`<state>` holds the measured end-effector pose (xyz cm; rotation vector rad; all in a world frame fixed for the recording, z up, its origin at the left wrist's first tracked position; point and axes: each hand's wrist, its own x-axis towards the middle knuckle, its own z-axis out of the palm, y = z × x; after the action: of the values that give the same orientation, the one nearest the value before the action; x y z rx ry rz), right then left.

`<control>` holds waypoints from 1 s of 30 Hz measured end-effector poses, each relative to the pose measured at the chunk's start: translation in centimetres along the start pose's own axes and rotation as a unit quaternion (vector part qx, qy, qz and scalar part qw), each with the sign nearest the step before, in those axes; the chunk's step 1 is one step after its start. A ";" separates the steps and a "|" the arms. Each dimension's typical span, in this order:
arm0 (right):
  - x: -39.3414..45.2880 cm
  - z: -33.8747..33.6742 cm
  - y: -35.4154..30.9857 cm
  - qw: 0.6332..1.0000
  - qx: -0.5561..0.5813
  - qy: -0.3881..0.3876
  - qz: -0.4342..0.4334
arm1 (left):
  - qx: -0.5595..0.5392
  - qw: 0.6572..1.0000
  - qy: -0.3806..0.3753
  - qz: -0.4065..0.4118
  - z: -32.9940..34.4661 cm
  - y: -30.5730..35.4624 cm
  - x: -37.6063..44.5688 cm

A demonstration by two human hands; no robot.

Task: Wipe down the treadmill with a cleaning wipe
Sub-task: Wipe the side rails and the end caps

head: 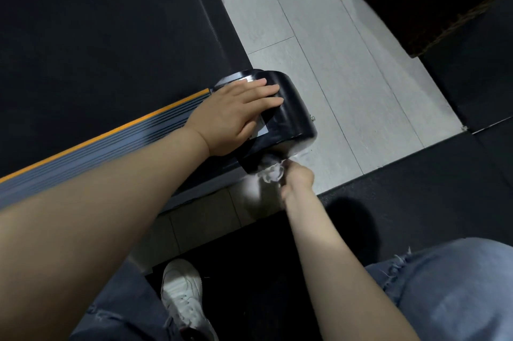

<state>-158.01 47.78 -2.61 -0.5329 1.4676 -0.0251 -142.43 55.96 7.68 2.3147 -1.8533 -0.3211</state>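
Wipe (270, 174): white, crumpled, blurred, pressed against the near lower side of the glossy black end cap (291, 107) at the back corner of the treadmill (97, 43). Right hand (297, 179) bunches it in curled fingers; exact finger placement lost in the blur. The bunched hold likely gives a firm pad for rubbing the curved side.

Left hand (236, 115) lies flat on top of the cap, fingers straight and close together, holding nothing. Probably there to brace the body while crouching low.

Grey ribbed side rail (91, 149) with an orange stripe runs from the cap toward lower left; dark belt beyond it.

Judgement: work is on the rear corner now; how much of the rest is wiped cannot be told.

Around: pale tiled floor (319, 35), dark mat (416, 201), white shoe (180, 293), jeans at both knees
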 end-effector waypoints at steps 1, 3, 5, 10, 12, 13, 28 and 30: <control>-0.2 -0.5 -1.1 0.998 0.054 0.030 -0.031 | 0.005 1.000 -0.008 -0.004 0.0 0.0 0.0; -2.3 -1.6 -3.2 0.989 0.097 0.079 -0.080 | 0.011 0.999 -0.033 -0.014 0.1 0.5 0.0; -5.1 -2.6 -4.4 0.984 0.115 0.067 -0.119 | 0.019 0.996 -0.071 -0.043 -0.4 1.4 0.2; -13.6 -5.8 -7.8 0.976 0.167 0.018 -0.139 | -0.120 0.961 -0.157 -0.196 -5.8 6.6 1.2; -17.8 -6.9 -9.6 0.975 0.174 -0.016 -0.135 | -0.230 0.914 -0.174 -0.285 -9.2 9.1 1.2; -19.2 -7.2 -10.1 0.975 0.171 -0.042 -0.133 | -0.301 0.876 -0.184 -0.328 -9.9 10.2 0.9; -48.5 -21.3 -25.8 0.911 -0.147 -0.020 -0.384 | -0.719 0.570 -0.209 -0.338 -37.1 34.2 5.1; -50.9 -23.5 -27.3 0.887 -0.197 -0.015 -0.417 | -0.709 0.592 -0.213 -0.319 -39.4 36.4 6.0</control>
<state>-178.32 32.98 54.47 -1.4654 1.1129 -0.4021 -165.02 41.65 54.58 1.4385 -0.1511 -1.7298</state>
